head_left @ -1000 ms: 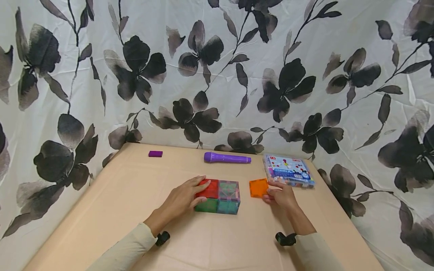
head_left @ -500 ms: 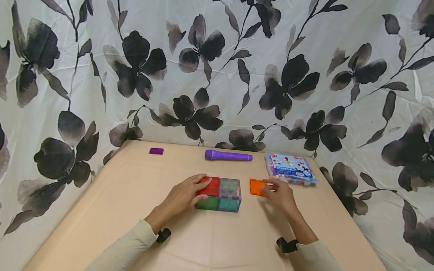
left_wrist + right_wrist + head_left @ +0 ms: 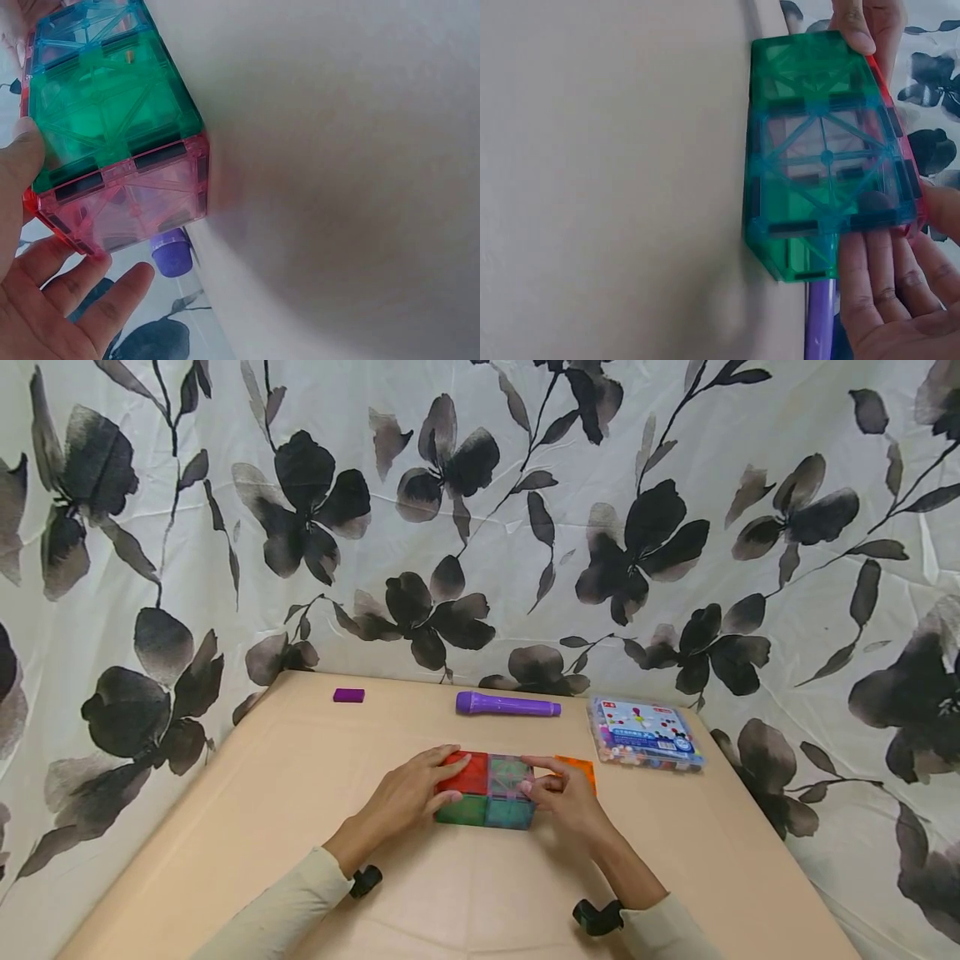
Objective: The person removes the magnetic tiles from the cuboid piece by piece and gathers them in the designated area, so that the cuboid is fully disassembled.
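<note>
1. Though built as a hollow two-cube box, made only of thin magnetic tiles clinging edge to edge; sits mid-table on the tan tabletop, between both hands.
2. Left hand laid over the red end, fingers nearly straight on the top and thumb against the near green side, steadying rather than clamping.
3. Right hand at the opposite end, fingers partly curled, index tip on the top edge; appears to pinch the orange tile against that end, though the grip itself stays mostly hidden.
4. Likely light, stiff in each panel, smooth and somewhat slippery plastic; weak at the seams, so probably prone to folding or popping apart under a squeeze on the faces.
5. Best taken at the two ends or along the edges where magnets meet, with flat fingers and gentle, even pressure; best slid rather than lifted by one panel.
6. Beyond, well apart: purple flashlight, clear plastic parts case, small purple block.
</note>
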The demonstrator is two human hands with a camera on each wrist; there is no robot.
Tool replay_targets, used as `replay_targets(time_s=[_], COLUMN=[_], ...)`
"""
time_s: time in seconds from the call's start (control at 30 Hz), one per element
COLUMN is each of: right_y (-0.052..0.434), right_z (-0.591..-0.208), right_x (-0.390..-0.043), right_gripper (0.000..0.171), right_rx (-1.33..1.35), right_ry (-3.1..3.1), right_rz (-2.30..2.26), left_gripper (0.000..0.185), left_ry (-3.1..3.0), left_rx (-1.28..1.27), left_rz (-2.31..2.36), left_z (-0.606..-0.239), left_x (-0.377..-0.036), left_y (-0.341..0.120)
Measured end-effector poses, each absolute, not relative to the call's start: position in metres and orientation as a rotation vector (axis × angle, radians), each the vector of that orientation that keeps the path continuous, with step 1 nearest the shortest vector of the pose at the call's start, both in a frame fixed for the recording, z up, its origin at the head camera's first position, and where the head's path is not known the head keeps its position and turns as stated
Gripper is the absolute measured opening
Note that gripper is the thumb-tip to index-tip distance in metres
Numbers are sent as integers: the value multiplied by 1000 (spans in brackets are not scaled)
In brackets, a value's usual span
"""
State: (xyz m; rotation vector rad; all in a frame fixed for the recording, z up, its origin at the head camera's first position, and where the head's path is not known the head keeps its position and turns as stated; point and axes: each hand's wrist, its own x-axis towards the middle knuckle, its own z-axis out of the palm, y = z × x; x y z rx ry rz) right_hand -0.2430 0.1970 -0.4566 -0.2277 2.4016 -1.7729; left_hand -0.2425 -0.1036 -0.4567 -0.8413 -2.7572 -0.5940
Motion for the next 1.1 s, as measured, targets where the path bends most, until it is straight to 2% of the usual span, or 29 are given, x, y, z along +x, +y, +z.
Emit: replay_targets(time_s=[0.8,1.1], right_y=[191,197], right_z=[-461,-457], right_x=[-240,-239], right_gripper=[50,53], right_rx=[-152,-176], right_ry=[2390,2409], right_rz=[-1975,-2073], left_gripper=[63,64], left_ry=[-2766,-2739], left_rx=[-857,-779], left_rz=[-586,-823], left_z=[-456,-460], left_x=[-246,-247], left_y=[-101,-101])
